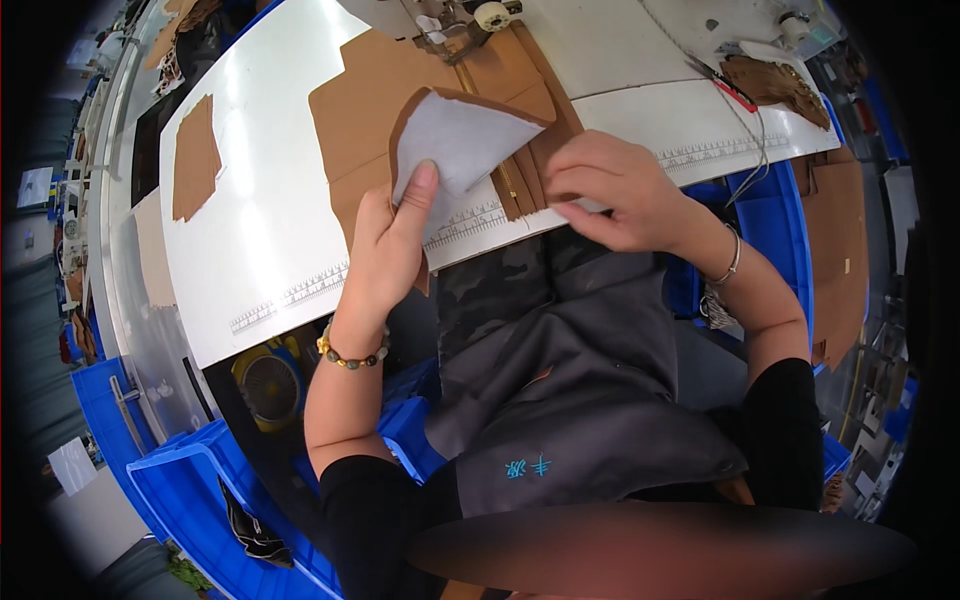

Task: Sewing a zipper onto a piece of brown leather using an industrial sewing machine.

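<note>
A brown leather-like panel [345, 110] lies on the white table under the sewing machine head [450, 30]. My left hand [390, 225] grips a folded-back brown piece, thumb on top, with its whitish backing [465, 140] turned up. Beside that flap, a brown strip with a zipper [515, 185] reaches the table's front edge. My right hand [620, 190] is closed next to the strip's right side, fingers curled and pinched together. Whatever it may hold is hidden by the fingers.
A brown stack of pieces [198, 160] lies on the left of the table [260, 90]. Red-handled snips [735, 95] and brown scraps [775, 90] are at the right. Printed rulers run along the front edge. Blue bins [200, 470] stand below left, near a fan [270, 385].
</note>
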### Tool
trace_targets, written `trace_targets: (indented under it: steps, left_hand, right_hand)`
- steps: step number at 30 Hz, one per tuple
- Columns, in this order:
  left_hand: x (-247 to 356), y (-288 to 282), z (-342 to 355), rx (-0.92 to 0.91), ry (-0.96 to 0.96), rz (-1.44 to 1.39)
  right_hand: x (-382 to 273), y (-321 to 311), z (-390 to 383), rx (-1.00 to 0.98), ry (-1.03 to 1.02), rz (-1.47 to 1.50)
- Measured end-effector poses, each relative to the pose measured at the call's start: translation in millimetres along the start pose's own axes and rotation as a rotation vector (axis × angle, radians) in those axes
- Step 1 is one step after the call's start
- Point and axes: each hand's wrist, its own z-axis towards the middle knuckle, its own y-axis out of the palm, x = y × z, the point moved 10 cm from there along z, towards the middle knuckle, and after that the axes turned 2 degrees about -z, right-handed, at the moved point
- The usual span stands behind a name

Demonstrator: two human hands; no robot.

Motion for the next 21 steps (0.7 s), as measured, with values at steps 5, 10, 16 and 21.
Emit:
trace_targets:
  steps: [5,10,16,21]
  left_hand:
    - [-5,2,-10,0.044,-0.009,-0.156]
    - [-17,4,-14,0.002,-0.011,-0.243]
    - [-20,3,-16,0.016,0.011,-0.319]
    - [-19,0,-17,0.056,0.018,-0.319]
  right_hand:
    - [-16,37,11,-0.176,-0.155,-0.152]
    - [-16,37,15,-0.141,-0.155,-0.154]
    - [-18,33,15,-0.101,-0.170,-0.132]
    - [-21,34,12,-0.115,-0.180,-0.154]
